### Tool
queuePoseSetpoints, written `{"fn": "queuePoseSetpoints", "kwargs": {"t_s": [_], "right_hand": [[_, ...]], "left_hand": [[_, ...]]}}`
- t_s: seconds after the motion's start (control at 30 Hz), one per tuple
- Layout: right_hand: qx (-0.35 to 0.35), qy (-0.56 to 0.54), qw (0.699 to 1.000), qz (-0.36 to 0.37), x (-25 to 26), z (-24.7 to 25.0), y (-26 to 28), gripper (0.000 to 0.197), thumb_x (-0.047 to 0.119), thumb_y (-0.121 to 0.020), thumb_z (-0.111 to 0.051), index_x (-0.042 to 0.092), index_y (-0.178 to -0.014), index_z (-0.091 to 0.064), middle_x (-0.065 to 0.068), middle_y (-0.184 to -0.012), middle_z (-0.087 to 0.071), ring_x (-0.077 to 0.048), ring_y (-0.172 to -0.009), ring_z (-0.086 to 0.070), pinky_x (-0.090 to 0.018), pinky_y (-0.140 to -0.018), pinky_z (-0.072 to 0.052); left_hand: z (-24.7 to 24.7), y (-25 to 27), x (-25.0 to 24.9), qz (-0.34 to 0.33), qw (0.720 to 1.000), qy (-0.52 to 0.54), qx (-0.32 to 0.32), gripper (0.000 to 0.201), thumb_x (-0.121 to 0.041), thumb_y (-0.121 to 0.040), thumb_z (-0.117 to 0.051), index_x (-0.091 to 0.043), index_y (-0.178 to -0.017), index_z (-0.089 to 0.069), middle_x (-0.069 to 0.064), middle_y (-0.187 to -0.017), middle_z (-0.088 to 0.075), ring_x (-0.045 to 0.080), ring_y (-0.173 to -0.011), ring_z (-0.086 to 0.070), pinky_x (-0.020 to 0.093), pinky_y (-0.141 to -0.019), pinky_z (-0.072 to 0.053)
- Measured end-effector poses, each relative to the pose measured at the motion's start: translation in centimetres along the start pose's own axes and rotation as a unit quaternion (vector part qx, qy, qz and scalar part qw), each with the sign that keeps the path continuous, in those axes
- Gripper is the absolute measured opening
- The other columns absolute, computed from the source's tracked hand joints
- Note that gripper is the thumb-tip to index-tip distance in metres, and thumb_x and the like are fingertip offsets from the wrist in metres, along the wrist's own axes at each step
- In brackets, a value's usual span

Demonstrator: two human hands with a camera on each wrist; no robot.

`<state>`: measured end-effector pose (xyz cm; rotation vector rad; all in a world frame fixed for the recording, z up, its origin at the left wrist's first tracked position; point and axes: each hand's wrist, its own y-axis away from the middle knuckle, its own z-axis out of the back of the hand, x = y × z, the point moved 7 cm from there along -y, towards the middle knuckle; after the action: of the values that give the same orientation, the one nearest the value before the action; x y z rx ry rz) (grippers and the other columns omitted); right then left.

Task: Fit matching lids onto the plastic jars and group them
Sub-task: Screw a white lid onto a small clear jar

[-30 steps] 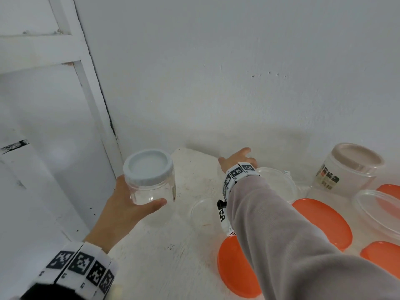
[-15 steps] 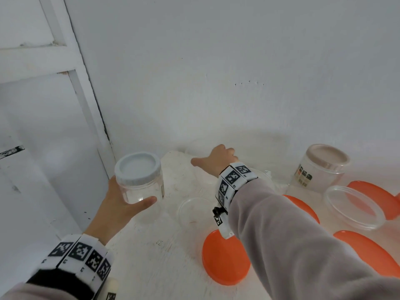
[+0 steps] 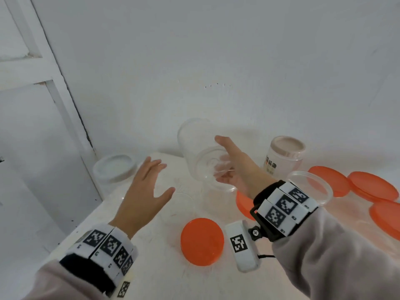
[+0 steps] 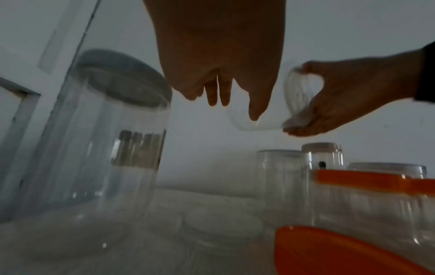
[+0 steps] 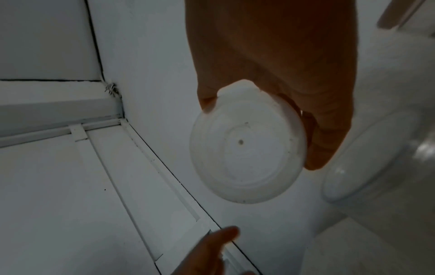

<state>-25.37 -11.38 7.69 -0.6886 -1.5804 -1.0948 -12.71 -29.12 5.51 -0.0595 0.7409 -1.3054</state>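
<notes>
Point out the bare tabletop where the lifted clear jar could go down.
Bare table shows in front of the white-lidded jar, left of the near orange lid, under the open left hand. Right of the right hand, holding the clear jar, lids and jars crowd together.

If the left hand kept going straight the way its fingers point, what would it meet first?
Probably the clear jar held tilted in the right hand. The left hand is open and empty; depth is unclear.
</notes>
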Motion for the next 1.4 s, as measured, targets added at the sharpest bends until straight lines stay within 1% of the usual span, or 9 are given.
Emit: {"fn": "queuePoseSetpoints", "kwargs": {"t_s": [0.2,0.43,0.53,0.7,0.87,1.0,1.17,1.3,1.4], "right_hand": [[0.034,-0.082,0.995,-0.038,-2.5,4.4,4.4,0.071,0.051,-0.066,-0.075,0.002,-0.113,-0.054,-0.017,-0.087,-0.059,-0.030,-0.077,-0.060,-0.047,-0.094,-0.052],[0.173,-0.113,0.976,-0.068,-5.9,6.0,8.9,0.071,0.042,-0.062,-0.078,0.008,-0.121,-0.059,-0.018,-0.107,-0.066,-0.032,-0.094,-0.061,-0.042,-0.082,-0.054],[0.214,-0.099,0.968,-0.082,-7.5,6.3,10.3,0.061,0.046,-0.058,-0.079,0.009,-0.105,-0.068,-0.017,-0.103,-0.065,-0.029,-0.092,-0.059,-0.041,-0.086,-0.050],[0.229,-0.099,0.965,-0.079,-9.9,7.4,11.2,0.074,0.043,-0.050,-0.087,0.006,-0.108,-0.061,-0.015,-0.097,-0.064,-0.025,-0.083,-0.063,-0.035,-0.079,-0.052],[0.226,-0.060,0.968,-0.087,-11.6,8.2,11.9,0.037,0.043,-0.063,-0.077,0.021,-0.092,-0.075,-0.013,-0.105,-0.067,-0.022,-0.092,-0.064,-0.031,-0.082,-0.051],[0.199,0.008,0.977,-0.074,-12.7,8.6,11.6,0.074,0.051,-0.059,-0.078,0.011,-0.117,-0.056,-0.005,-0.107,-0.061,-0.016,-0.096,-0.060,-0.030,-0.089,-0.046],[0.207,0.130,0.968,-0.064,-13.4,8.6,11.6,0.103,0.031,-0.053,-0.085,0.021,-0.141,-0.032,0.000,-0.125,-0.051,-0.011,-0.110,-0.058,-0.025,-0.094,-0.049],[0.192,0.218,0.957,-0.022,-13.6,8.9,11.3,0.109,0.029,-0.055,-0.088,0.028,-0.144,-0.025,0.008,-0.128,-0.043,-0.006,-0.118,-0.046,-0.020,-0.092,-0.045],[0.186,0.237,0.953,0.004,-13.7,9.4,10.9,0.111,0.022,-0.059,-0.090,0.031,-0.144,-0.020,0.011,-0.139,-0.037,-0.007,-0.131,-0.035,-0.020,-0.097,-0.038]], "left_hand": [[-6.9,0.1,2.1,0.090,0.981,-0.022,0.169,0.065,-0.038,-0.092,-0.057,-0.015,-0.146,-0.030,-0.001,-0.154,-0.027,0.012,-0.146,-0.011,0.028,-0.114,-0.018],[-10.9,-0.2,3.2,0.194,0.930,-0.094,0.298,0.087,-0.053,-0.089,-0.054,-0.009,-0.151,-0.012,0.012,-0.155,-0.022,0.026,-0.141,-0.026,0.039,-0.113,-0.027],[-12.1,0.0,3.0,0.211,0.914,-0.145,0.315,0.089,-0.061,-0.086,-0.051,-0.013,-0.150,-0.012,0.011,-0.150,-0.026,0.029,-0.137,-0.031,0.042,-0.109,-0.032],[-12.7,0.2,2.8,0.244,0.896,-0.208,0.309,0.087,-0.066,-0.081,-0.055,-0.019,-0.145,-0.019,0.012,-0.143,-0.031,0.033,-0.131,-0.034,0.044,-0.105,-0.036],[-11.5,-0.5,2.4,0.270,0.904,-0.197,0.267,0.090,-0.061,-0.077,-0.064,-0.016,-0.143,-0.022,0.015,-0.138,-0.035,0.036,-0.126,-0.037,0.043,-0.100,-0.037],[-9.5,-1.2,1.7,0.289,0.931,-0.118,0.190,0.097,-0.061,-0.077,-0.065,-0.012,-0.147,-0.021,0.019,-0.140,-0.037,0.038,-0.128,-0.039,0.044,-0.103,-0.036],[-6.8,-1.5,0.4,0.287,0.954,0.031,0.078,0.101,-0.060,-0.074,-0.069,-0.011,-0.148,-0.022,0.019,-0.146,-0.034,0.035,-0.135,-0.034,0.047,-0.109,-0.030],[-5.0,-0.1,-1.3,0.255,0.959,0.125,0.008,0.103,-0.066,-0.069,-0.068,-0.018,-0.148,-0.022,0.011,-0.148,-0.034,0.030,-0.136,-0.034,0.047,-0.108,-0.031],[-4.3,1.4,-3.7,0.218,0.962,0.162,0.006,0.115,-0.079,-0.055,-0.060,-0.021,-0.148,-0.024,0.005,-0.146,-0.037,0.026,-0.132,-0.039,0.046,-0.106,-0.035]]}}
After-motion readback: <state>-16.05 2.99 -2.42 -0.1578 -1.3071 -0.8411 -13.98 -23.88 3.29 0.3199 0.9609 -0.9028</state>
